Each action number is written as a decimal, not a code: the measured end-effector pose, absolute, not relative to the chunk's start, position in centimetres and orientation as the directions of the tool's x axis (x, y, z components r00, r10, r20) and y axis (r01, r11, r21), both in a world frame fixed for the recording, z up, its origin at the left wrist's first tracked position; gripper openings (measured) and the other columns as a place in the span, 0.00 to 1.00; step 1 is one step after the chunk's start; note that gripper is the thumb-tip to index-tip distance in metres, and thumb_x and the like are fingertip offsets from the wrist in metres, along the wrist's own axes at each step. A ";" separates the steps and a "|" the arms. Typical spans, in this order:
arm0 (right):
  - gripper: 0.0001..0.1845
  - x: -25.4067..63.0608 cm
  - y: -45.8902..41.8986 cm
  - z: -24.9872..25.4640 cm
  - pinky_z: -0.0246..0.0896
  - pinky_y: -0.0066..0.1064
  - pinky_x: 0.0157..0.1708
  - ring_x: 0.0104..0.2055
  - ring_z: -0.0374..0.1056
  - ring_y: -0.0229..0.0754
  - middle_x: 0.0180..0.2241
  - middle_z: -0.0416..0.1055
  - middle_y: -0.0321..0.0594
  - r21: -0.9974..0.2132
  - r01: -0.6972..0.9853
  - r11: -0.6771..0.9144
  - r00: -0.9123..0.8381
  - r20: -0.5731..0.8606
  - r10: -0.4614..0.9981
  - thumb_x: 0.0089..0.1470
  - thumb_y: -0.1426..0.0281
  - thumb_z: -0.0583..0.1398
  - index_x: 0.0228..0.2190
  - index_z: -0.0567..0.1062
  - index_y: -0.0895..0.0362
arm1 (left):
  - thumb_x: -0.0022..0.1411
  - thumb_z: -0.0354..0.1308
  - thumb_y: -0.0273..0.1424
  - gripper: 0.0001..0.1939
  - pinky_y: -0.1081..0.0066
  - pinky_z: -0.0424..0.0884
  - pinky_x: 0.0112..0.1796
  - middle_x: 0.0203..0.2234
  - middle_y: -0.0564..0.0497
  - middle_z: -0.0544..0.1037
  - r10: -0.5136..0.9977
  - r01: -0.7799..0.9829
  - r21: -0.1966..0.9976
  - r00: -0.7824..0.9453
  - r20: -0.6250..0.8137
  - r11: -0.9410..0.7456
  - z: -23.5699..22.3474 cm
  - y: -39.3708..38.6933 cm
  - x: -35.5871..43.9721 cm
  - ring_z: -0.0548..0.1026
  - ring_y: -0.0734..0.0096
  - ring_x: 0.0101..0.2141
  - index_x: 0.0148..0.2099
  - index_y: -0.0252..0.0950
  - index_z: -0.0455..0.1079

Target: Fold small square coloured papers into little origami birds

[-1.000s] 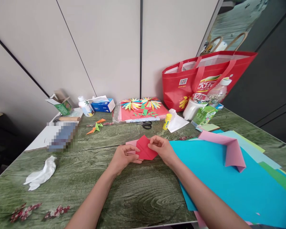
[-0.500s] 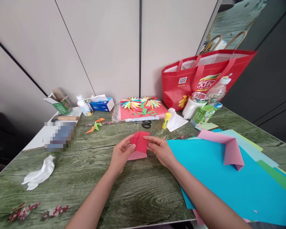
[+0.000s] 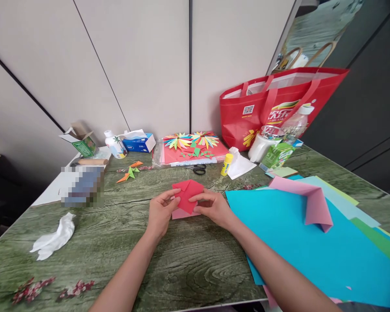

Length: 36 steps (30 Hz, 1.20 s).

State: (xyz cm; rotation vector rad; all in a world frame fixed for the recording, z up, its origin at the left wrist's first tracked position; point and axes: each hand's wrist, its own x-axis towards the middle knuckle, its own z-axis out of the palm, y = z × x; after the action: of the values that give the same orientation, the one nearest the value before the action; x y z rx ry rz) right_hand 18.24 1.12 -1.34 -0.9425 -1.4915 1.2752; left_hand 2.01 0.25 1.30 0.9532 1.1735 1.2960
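A folded red paper is held up between my two hands over the middle of the table. My left hand pinches its left side between thumb and fingers. On the right edge, my right hand grips it with thumb below and fingers across the front. A fold line and a small flap show near its upper left. Beneath it, partly covered, lies a pink paper on the table.
Blue paper sheets with a folded pink strip cover the right side. Scissors, a glue stick and paper flowers lie beyond my hands. A crumpled tissue is at left; a red bag stands at back right.
The red paper has been turned, so a corner now points down toward me. My right hand has shifted slightly left and down along its edge, and my left hand slightly left.
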 end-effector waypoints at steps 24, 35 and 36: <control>0.12 17.4 1.0 -1.3 0.61 0.30 0.25 0.25 0.64 0.38 0.23 0.69 0.37 -0.989 -0.058 0.135 -0.037 0.138 0.990 0.37 0.62 0.64 0.22 0.70 0.56 | 0.37 0.67 0.27 0.18 0.67 0.71 0.39 0.31 0.49 0.79 0.996 -0.154 0.985 0.053 -0.074 0.081 0.9 -0.3 2.6 0.76 0.65 0.34 0.37 0.35 0.73; 0.11 17.2 0.8 -1.3 0.59 0.28 0.24 0.24 0.62 0.37 0.22 0.66 0.35 -0.984 -0.073 0.161 -0.024 0.163 0.986 0.39 0.64 0.63 0.23 0.68 0.56 | 0.38 0.66 0.27 0.16 0.67 0.70 0.40 0.32 0.48 0.78 0.998 -0.138 0.989 -0.044 -0.055 0.048 0.1 -0.4 3.1 0.75 0.67 0.33 0.35 0.34 0.73; 0.10 17.2 0.8 -1.3 0.59 0.28 0.24 0.25 0.62 0.37 0.23 0.67 0.35 -0.983 -0.070 0.170 -0.031 0.173 0.984 0.40 0.64 0.63 0.23 0.69 0.56 | 0.38 0.66 0.27 0.16 0.67 0.70 0.40 0.32 0.48 0.78 0.997 -0.147 0.988 -0.047 -0.056 0.049 0.1 -0.4 3.2 0.75 0.68 0.33 0.35 0.34 0.73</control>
State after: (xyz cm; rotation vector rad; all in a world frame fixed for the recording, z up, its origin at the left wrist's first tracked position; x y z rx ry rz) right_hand 17.18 0.76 -1.28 -1.0153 -1.2632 1.1384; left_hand 3.15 -0.40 0.10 1.0383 1.1616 1.2726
